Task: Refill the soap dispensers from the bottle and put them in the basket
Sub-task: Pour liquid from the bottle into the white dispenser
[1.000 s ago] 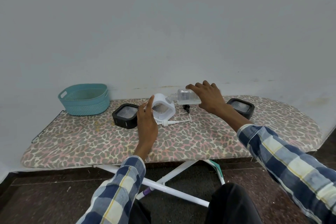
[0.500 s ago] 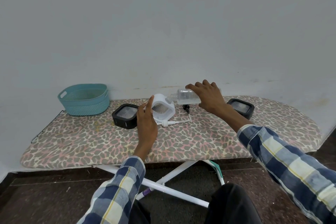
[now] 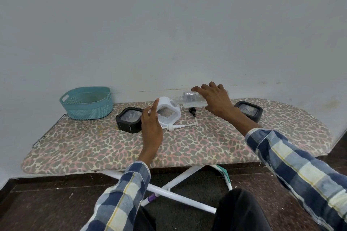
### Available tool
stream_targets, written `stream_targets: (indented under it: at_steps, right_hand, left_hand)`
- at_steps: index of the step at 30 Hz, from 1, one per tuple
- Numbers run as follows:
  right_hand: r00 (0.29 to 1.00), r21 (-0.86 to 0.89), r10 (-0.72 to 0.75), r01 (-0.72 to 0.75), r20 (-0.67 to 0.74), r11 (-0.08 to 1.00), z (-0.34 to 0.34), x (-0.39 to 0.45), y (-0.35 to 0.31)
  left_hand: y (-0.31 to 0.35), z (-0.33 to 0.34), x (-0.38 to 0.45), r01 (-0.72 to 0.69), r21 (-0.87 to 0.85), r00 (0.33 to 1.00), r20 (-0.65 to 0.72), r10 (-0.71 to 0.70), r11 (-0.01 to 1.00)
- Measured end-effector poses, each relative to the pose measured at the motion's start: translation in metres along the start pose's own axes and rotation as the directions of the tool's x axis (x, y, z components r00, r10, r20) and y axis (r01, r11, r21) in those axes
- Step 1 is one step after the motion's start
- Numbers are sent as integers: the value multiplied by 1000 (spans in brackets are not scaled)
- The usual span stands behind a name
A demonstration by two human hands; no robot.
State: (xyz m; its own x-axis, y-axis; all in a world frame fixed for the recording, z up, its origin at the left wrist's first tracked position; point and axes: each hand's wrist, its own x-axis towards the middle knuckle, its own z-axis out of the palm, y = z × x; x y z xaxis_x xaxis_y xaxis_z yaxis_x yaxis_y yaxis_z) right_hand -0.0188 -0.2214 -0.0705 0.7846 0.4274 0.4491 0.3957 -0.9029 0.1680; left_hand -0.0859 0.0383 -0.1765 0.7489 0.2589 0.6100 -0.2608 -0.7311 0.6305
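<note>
The ironing board with a leopard-pattern cover (image 3: 93, 148) carries all the things. Nearest on it lies a white pump head with a thin tube (image 3: 174, 127). Just behind, the left hand (image 3: 151, 127) grips the white square soap dispenser (image 3: 169, 111), which stands tilted. The right hand (image 3: 216, 99) holds the clear plastic bottle (image 3: 189, 98) almost flat, with its neck at the top of this dispenser. A black pump head (image 3: 192, 110) lies under the bottle. One black square soap dispenser (image 3: 129, 119) stands left of the left hand, another black one (image 3: 247, 109) right of the right arm. The teal plastic basket (image 3: 87, 103) stands far left, near the wall.
</note>
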Motion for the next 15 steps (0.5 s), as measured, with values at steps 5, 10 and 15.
stream_targets:
  at_steps: [5, 10, 15]
  right_hand:
    - [1000, 0, -1, 1, -1, 1000, 0, 0, 0]
    - [1000, -6, -2, 2, -6, 1000, 1, 1, 0]
    - [1000, -7, -2, 2, -6, 1000, 2, 1, 1]
  left_hand:
    - [1, 0, 0, -1, 5, 1000, -3, 1, 1000]
    - [2, 0, 0, -3, 5, 1000, -7, 3, 1000]
    - [2, 0, 0, 3, 9, 1000, -3, -3, 1000]
